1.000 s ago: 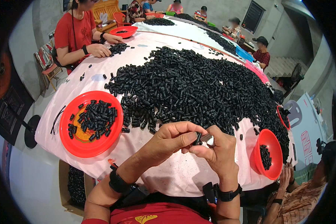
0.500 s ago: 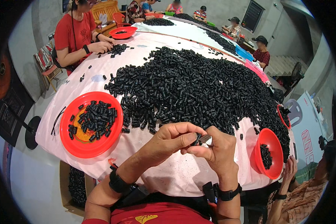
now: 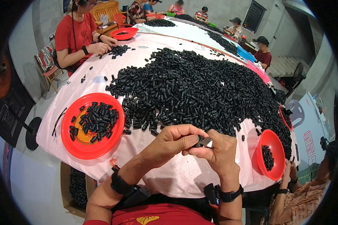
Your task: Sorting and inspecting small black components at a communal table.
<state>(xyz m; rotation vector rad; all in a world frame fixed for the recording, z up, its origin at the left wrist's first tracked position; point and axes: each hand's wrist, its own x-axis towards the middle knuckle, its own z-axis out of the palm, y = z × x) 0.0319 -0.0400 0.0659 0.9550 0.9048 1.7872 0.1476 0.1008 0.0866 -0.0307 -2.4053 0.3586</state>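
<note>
Left hand (image 3: pixel 172 140) and right hand (image 3: pixel 221 152) meet over the near edge of the table (image 3: pixel 165 176), fingertips pinched together on 1 small black part (image 3: pixel 204 141). Both hands are closed narrow around it; I see the left thumb and forefinger on its left end and the right fingers on its right end. The part sits above the pink cloth, clear of the surface, just short of the big pile. Its exact shape is too small for me to tell.

Black wristbands on both wrists, left (image 3: pixel 120 184), right (image 3: pixel 229 195).

Big heap of black parts (image 3: pixel 199 90) covers the middle of the table and runs to the far and right edges. Its near fringe ends just beyond the hands, with a few strays scattered toward the left edge.

Red tray (image 3: pixel 79 148) sits at the near left corner, partly filled with black parts (image 3: pixel 97 118), well apart from the hands. A second red tray (image 3: pixel 274 150), tilted, hangs at the near right edge with a few parts inside. A third red rim (image 3: pixel 282 114) shows further along the right edge.

A person in red (image 3: pixel 77 35) sits at the far left corner, hands on a small cluster of parts (image 3: pixel 118 50), red bowl (image 3: pixel 124 33) beside it. Another person's checked sleeve (image 3: pixel 296 202) shows at the near right corner. A cardboard box (image 3: pixel 69 187) stands under the near left edge.
</note>
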